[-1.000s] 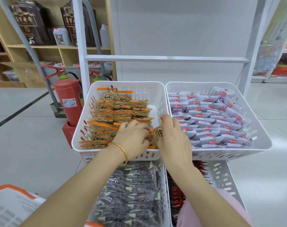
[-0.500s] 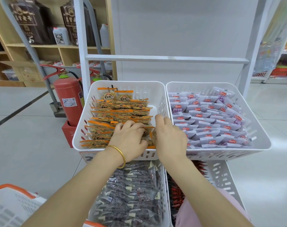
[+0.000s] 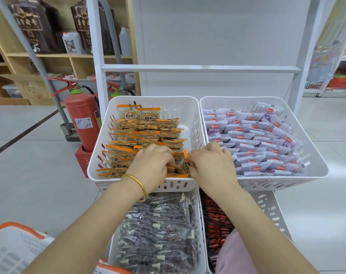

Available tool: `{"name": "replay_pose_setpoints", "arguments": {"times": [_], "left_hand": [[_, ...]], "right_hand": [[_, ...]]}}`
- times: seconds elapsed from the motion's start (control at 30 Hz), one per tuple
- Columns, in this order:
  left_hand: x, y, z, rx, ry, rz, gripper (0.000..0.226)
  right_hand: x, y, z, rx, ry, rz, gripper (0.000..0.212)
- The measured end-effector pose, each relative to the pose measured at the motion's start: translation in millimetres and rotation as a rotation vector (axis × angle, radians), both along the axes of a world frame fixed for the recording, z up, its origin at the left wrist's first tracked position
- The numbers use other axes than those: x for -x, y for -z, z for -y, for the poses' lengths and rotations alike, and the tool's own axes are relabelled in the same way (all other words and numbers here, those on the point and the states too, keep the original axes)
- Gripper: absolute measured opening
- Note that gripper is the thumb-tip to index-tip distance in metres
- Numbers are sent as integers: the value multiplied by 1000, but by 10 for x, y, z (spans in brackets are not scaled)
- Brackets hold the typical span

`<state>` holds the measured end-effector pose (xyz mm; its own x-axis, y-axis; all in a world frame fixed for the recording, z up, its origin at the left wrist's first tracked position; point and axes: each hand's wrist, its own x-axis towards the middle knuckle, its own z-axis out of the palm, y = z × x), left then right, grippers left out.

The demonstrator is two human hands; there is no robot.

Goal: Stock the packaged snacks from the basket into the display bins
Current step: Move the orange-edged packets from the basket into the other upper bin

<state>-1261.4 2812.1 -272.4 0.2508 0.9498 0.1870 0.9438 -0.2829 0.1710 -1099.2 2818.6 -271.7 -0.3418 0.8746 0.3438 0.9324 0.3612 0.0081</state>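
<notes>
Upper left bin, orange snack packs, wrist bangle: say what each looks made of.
Upper left bin: white moulded plastic, matte, with slotted walls. Orange snack packs: thin clear plastic film, glossy, with orange printed edges; contents show through. Wrist bangle: gold-coloured metal by its shine, alloy unclear.

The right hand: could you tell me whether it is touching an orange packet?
Touching. The head view shows the right hand pinching an orange packet at the front of the upper left bin.
</notes>
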Motion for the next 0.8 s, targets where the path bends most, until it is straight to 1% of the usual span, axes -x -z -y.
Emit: {"name": "replay_pose_setpoints", "arguments": {"times": [0.07, 0.1, 0.17, 0.2, 0.23, 0.27, 0.3, 0.33, 0.4, 0.47, 0.5, 0.53, 0.57, 0.67, 0.7, 0.73, 0.8], "left_hand": [[4, 27, -4, -2, 4, -24, 46], [12, 44, 2, -18, 1, -22, 45], [26, 52, 37, -89, -29, 52, 39], [37, 46, 61, -123, -47, 88, 35], [47, 40, 81, -135, -57, 95, 34], [53, 32, 98, -124, -56, 63, 35], [59, 29, 108, -104, -48, 9, 38], [62, 30, 104, -84, -41, -49, 42], [55, 26, 89, -59, -39, -115, 47], [32, 14, 79, -82, -38, -151, 45], [17, 7, 81, -103, -28, -161, 43], [-1, 2, 90, -106, -17, -146, 44], [-26, -9, 103, -82, -14, -117, 49], [-75, -53, 158, 17, -27, -94, 59], [-78, -57, 163, 46, -29, -94, 60], [-82, -69, 163, 70, -27, -83, 61], [-73, -70, 169, 84, -24, -43, 63]], "right_hand": [[-51, 7, 22, -20, -10, -43, 17], [-90, 8, 34, -70, -45, -92, 24], [-183, 8, 54, -148, -181, -218, 34], [-218, -8, 70, -93, -235, -240, 39], [-236, -17, 91, -1, -263, -226, 50], [-250, -12, 115, 112, -275, -175, 66], [-276, 12, 121, 172, -265, -96, 78], [-296, 63, 99, 188, -262, -11, 84], [-292, 126, 66, 157, -272, 55, 80], [-233, 150, 25, 87, -265, 104, 66], [-200, 155, 2, 44, -250, 115, 61], [-167, 152, -10, 3, -230, 114, 60], [-127, 137, 13, 29, -218, 125, 67], [-52, 164, 118, 52, -233, 127, 105], [-56, 152, 128, 83, -211, 115, 111], [-55, 152, 134, 96, -202, 81, 111], [-71, 127, 152, 63, -181, 32, 95]]}}
